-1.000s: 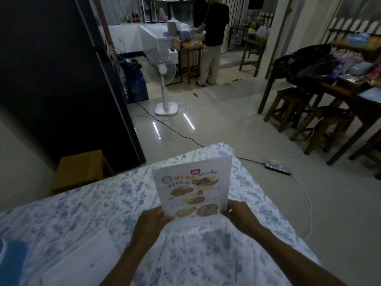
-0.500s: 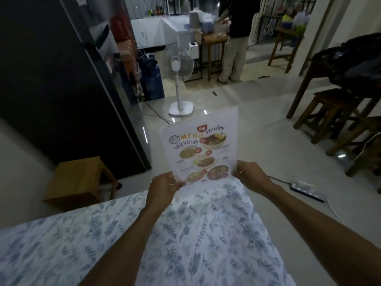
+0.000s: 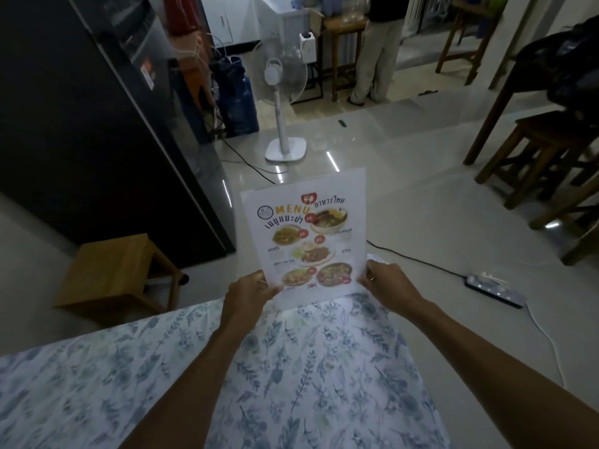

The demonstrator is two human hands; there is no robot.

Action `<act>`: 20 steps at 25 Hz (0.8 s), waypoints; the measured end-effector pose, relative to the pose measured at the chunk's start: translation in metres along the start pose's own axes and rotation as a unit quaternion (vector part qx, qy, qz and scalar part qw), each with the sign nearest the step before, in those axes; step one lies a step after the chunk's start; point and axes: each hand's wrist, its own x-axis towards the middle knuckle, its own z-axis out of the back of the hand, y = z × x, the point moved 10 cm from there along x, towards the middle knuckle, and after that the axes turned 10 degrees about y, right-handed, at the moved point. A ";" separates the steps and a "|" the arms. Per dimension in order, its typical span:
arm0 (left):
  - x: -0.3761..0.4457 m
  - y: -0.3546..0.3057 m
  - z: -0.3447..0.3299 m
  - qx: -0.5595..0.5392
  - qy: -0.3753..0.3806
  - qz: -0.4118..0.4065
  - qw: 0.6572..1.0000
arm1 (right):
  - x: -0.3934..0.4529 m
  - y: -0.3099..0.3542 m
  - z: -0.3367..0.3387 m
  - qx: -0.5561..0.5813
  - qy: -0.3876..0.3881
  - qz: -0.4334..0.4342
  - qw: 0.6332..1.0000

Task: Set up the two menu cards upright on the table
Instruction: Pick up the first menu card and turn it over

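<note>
I have the white laminated menu card (image 3: 308,234), printed with food photographs and orange lettering, pinched at its two lower corners; my left hand (image 3: 248,291) closes on the bottom left corner, thumb over the printed face, and my right hand (image 3: 385,280) closes on the bottom right, so both hands are gripping this one card. A second ago its lower edge sat near the middle of the table with the blue-and-white floral tablecloth (image 3: 324,367); now my arms are stretched out and the card stands at the far edge of the cloth, printed side towards me, leaning a little to the left; its top rises in front of the grey tiled floor (image 3: 421,196) and the white pedestal fan (image 3: 285,102) beyond. Whether the bottom edge touches the cloth or hangs just over the table's end I cannot tell, since my fingers and the card's own foot hide the contact. My reading is that I am carrying it out to its display spot and have yet to seat it, so it stands by my grip alone; I judge the next need is a firm footing well inside the edge, lest it tip off; the second card is not in sight, so half the job remains.
</note>
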 end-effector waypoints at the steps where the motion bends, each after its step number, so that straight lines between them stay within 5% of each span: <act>1: -0.001 0.000 -0.001 -0.001 0.001 -0.003 1.000 | 0.000 -0.002 0.000 0.007 0.000 -0.007 1.000; 12: -0.027 -0.004 0.011 0.055 -0.037 0.006 0.998 | -0.030 -0.020 0.016 0.100 -0.019 -0.081 0.991; 20: -0.127 -0.017 0.068 0.041 -0.079 -0.007 0.996 | -0.112 0.065 0.033 0.083 -0.054 -0.046 0.994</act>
